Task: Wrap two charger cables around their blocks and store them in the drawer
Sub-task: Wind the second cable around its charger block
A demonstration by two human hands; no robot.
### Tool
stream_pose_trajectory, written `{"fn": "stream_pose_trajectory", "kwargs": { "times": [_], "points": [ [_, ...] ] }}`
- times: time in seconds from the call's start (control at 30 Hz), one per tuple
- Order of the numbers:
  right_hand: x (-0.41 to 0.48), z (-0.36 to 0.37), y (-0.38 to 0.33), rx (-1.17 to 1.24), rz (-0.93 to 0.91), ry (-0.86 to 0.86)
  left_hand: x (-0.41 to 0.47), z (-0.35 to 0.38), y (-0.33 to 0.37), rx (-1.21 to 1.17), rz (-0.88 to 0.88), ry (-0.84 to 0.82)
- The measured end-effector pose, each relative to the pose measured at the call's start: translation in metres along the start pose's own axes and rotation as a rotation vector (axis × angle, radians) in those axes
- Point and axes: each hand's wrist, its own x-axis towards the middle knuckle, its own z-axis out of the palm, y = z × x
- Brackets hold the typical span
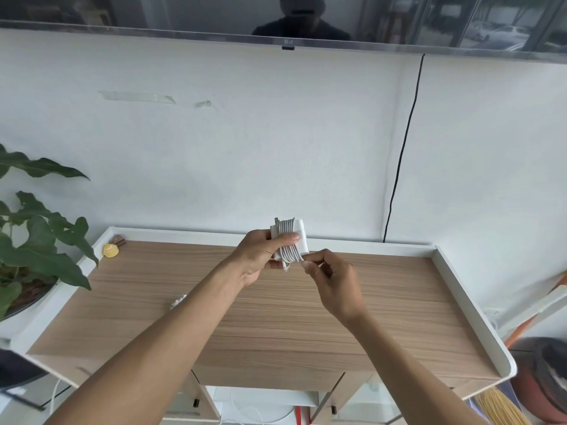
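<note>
Under the front edge: at 6 o'clock of your view a white compartment sits open, with a thin white lead lying in it.
Forearms: both come in bare from 6 o'clock and converge over the table, left from 7, right from 5.
Beside your left forearm: a small white thing peeks out at 8 o'clock on the wood; too hidden to name.
Right hand: raised above the table, back of the hand toward you, wrist bent. Thumb and forefinger pinch the loose cable end at the block's 5 o'clock corner; the other fingers are curled in.
Left hand: palm turned right, fingers wrapped behind the charger block, thumb laid across the coils.
Block: held in the air over the far middle of the table, tilted slightly, with the cable wound around it in tight side-by-side turns.
Far left corner: a small yellow object at 10 o'clock.
Left edge: a leafy plant at 9 o'clock.
Wall: a black wire drops at 1 o'clock from the television at 12.
</note>
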Motion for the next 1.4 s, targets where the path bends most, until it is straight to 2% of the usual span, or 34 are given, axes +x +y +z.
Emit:
{"fn": "stream_pose_trajectory", "kwargs": {
  "times": [0.17,0.3,0.4,0.5,0.57,0.67,0.9,1.03,1.13,1.23,1.3,1.4],
  "points": [
    [0.020,-0.013,0.002,-0.063,0.181,-0.201,-0.006,-0.010,0.006,0.094,0.041,-0.161],
    [0.030,-0.018,-0.008,-0.156,0.133,-0.297,-0.012,-0.019,0.010,0.108,0.037,-0.282],
    [0.047,-0.029,-0.018,-0.342,0.186,-0.410,-0.016,-0.026,0.007,0.284,0.004,-0.385],
    [0.057,-0.031,-0.033,-0.417,0.274,-0.568,-0.019,-0.028,0.004,0.426,0.002,-0.390],
    [0.060,-0.030,-0.042,-0.340,0.370,-0.593,-0.018,-0.031,0.006,0.471,0.005,-0.361],
    [0.064,-0.027,-0.048,-0.179,0.500,-0.559,-0.017,-0.035,0.007,0.541,-0.002,-0.320],
    [0.065,-0.009,-0.054,-0.327,0.464,-0.381,-0.016,-0.031,0.014,0.562,0.017,-0.279],
    [0.068,-0.009,-0.054,-0.244,0.578,-0.356,-0.011,-0.026,0.015,0.597,0.011,-0.271],
    [0.067,-0.008,-0.051,-0.288,0.573,-0.320,-0.010,-0.023,0.012,0.592,0.009,-0.301],
    [0.063,-0.011,-0.050,-0.233,0.587,-0.319,-0.008,-0.021,0.005,0.556,0.019,-0.313],
    [0.058,-0.012,-0.051,-0.214,0.564,-0.319,-0.007,-0.019,0.000,0.531,0.028,-0.285],
    [0.048,-0.006,-0.049,-0.369,0.381,-0.226,-0.004,-0.013,-0.006,0.441,0.037,-0.233]
  ]
}}
